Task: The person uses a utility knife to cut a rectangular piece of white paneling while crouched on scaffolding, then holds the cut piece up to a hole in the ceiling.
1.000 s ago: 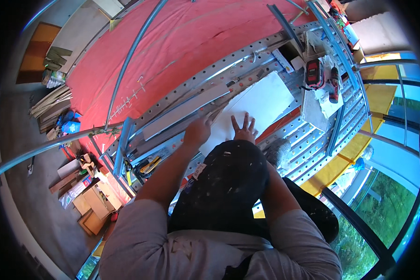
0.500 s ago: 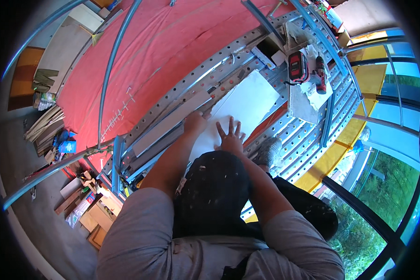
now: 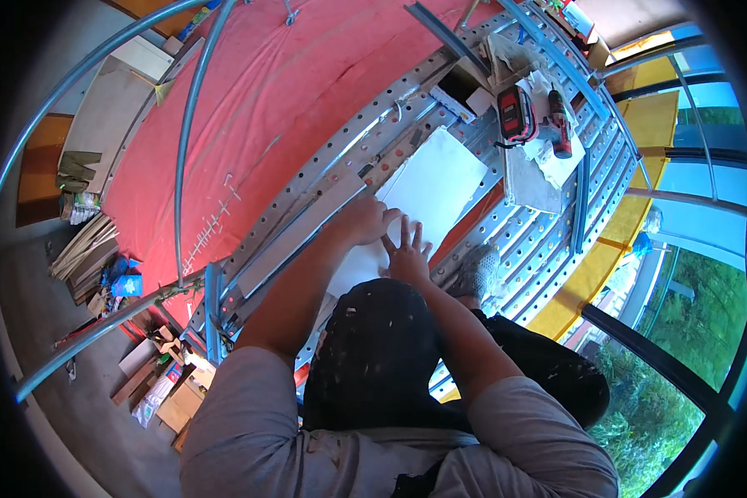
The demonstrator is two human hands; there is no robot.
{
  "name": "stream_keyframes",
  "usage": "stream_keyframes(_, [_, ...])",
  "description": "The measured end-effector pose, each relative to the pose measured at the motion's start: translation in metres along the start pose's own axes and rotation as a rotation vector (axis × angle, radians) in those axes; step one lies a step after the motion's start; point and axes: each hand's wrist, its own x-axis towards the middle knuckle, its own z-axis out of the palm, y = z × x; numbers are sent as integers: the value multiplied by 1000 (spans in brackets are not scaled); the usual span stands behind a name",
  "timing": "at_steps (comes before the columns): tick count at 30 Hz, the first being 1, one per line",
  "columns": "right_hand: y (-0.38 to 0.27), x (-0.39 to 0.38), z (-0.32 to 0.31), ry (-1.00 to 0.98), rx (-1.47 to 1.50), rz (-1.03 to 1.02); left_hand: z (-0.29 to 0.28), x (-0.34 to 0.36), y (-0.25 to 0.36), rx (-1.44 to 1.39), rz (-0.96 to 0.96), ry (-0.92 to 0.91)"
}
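Observation:
A white board [image 3: 437, 174] lies lengthwise on the perforated metal planks beneath me. My left hand [image 3: 362, 219] is at the board's left edge, fingers curled; what they hold, if anything, is too small to make out. Just right of it my right hand [image 3: 407, 253] presses on the board with fingers spread. A long narrow strip [image 3: 290, 238] lies to the left of the board. My black-clad knee [image 3: 365, 349] rises between my forearms, and my shoe [image 3: 480, 274] rests on the planks to the right.
A red-and-black case [image 3: 516, 112] and a drill [image 3: 559, 124] sit on scraps at upper right, beside an open carton [image 3: 461, 87]. A metal rail [image 3: 66, 369] crosses the left, red sheeting [image 3: 249, 100] spreads beyond the planks, and a yellow ledge [image 3: 593, 266] runs along the windows.
My left hand has shifted right, over the board and toward the right hand. My right hand stays spread on the board. The whole view has shifted slightly as my head moved.

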Motion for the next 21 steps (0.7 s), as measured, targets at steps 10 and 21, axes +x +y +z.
stream_keyframes(10, [-6,1,-7,0,-5,-11,7,36,-15,161,77,-51])
stream_keyframes(21, [-31,0,-12,8,53,-73,30,49,-72,387,7,-141])
